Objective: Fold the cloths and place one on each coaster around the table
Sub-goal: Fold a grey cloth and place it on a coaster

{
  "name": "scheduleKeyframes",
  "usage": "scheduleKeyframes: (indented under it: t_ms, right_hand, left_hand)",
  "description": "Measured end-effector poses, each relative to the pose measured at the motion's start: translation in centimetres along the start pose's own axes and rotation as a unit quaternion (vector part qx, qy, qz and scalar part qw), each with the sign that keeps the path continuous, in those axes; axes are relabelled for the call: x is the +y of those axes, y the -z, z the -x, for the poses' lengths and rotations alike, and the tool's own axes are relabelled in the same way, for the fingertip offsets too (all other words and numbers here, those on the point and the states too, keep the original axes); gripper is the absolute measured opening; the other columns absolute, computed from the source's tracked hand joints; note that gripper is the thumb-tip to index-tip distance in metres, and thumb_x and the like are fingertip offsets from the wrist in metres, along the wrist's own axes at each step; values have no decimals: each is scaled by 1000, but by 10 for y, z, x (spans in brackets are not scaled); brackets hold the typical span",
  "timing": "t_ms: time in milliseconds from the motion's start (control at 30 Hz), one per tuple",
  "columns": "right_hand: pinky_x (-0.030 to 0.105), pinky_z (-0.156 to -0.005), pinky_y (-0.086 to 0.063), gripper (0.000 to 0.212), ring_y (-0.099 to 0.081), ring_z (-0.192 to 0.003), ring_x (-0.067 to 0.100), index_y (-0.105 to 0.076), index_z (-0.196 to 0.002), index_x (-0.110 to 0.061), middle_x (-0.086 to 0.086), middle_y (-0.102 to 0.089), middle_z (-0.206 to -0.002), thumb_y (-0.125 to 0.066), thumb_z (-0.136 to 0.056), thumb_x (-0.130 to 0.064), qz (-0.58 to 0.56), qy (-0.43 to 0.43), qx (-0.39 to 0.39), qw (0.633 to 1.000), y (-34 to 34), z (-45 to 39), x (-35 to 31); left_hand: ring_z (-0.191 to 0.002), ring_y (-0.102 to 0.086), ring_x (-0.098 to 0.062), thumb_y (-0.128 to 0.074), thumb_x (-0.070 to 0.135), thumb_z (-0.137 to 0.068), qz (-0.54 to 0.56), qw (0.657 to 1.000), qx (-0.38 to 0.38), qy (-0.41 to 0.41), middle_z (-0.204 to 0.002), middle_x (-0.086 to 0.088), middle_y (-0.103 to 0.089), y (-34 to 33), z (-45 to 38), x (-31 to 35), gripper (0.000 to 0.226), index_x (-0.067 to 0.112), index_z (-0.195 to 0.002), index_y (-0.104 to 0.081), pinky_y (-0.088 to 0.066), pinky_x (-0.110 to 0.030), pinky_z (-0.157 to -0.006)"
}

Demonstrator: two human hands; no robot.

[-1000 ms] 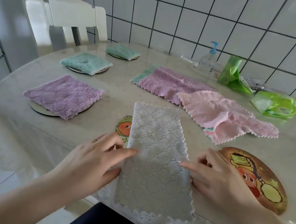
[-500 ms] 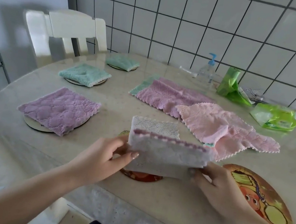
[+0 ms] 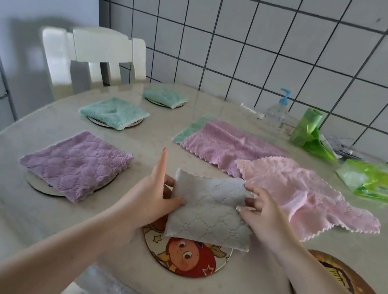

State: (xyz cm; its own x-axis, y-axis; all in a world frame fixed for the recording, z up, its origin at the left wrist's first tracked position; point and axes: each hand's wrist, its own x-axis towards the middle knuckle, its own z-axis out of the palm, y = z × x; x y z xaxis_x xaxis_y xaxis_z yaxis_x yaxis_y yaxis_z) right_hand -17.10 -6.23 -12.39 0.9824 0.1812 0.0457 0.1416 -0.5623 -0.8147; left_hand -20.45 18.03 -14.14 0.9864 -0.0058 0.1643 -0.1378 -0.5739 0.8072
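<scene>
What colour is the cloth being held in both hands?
Pale grey, with a stitched diamond pattern; the cloth shows clearly in the head view.

both hands (image 3: 155,199) (image 3: 262,213) grip folded grey cloth (image 3: 208,212) | over cartoon coaster (image 3: 186,256)

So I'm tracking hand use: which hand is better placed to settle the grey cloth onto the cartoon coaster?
Probably the left hand: it grips the grey cloth directly over the cartoon coaster; the right hand pinches the far side.

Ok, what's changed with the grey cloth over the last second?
The grey cloth, a long strip a second ago, is now folded into a square, held by the left hand and right hand over the cartoon coaster. The other cloths have stayed put.
</scene>
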Motion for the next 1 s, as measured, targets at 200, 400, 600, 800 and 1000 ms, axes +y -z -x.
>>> scheduleKeyframes:
  t_ms: [200, 400, 600, 800, 1000]
  right_hand:
    - [11, -62, -47, 51, -60, -65, -2, -46, -133, -30, -11, -63, -95, -59, -88, -11, 79, 10, -86, 993, 3, -8, 0]
    - [32, -91, -51, 47, -64, -93, 6, -51, -129, -30, -5, -57, -126, -57, -86, -11, 88, 2, -95, 991, 4, -15, 1]
    - [10, -57, -44, 48, -59, -59, -2, -49, -130, -31, 2, -51, -135, -54, -88, -10, 91, 41, -55, 993, 3, -18, 5]
    - [31, -103, -38, 50, -49, -116, 8, -46, -135, -26, -6, -37, -146, -55, -87, -13, 167, 33, -64, 983, -1, -23, 1]
    - [30, -110, -26, 45, -36, -132, 11, -47, -133, -25, -4, -38, -145, -54, -90, -19, 199, 29, -77, 976, -1, -24, -3]
  left_hand:
    - [-73, -64, -4, -76, 34, -73, -17, 1000, 16, -8, -144, 7, -37, 6, -11, -3, 126, 35, -137, 33, -52, -22, -80]
    - [-82, -67, -8, -75, 27, -74, 26, 999, 11, 22, -148, 3, -33, 14, -28, -4, 123, 31, -140, 29, -48, -17, -81]
    - [-82, -64, -2, -73, 16, -78, 63, 997, -15, 35, -105, 8, -65, 14, -48, -3, 103, 27, -148, 3, -46, -8, -72]
    - [-97, -62, -11, -68, 20, -83, -43, 997, -65, 12, -107, 1, -66, 11, -61, -7, 69, 20, -143, -33, -46, -29, -94]
    - [-103, -59, -9, -57, 24, -90, -153, 985, -83, 6, -118, 5, -63, 12, -62, -3, 41, 23, -130, -51, -42, -20, -86]
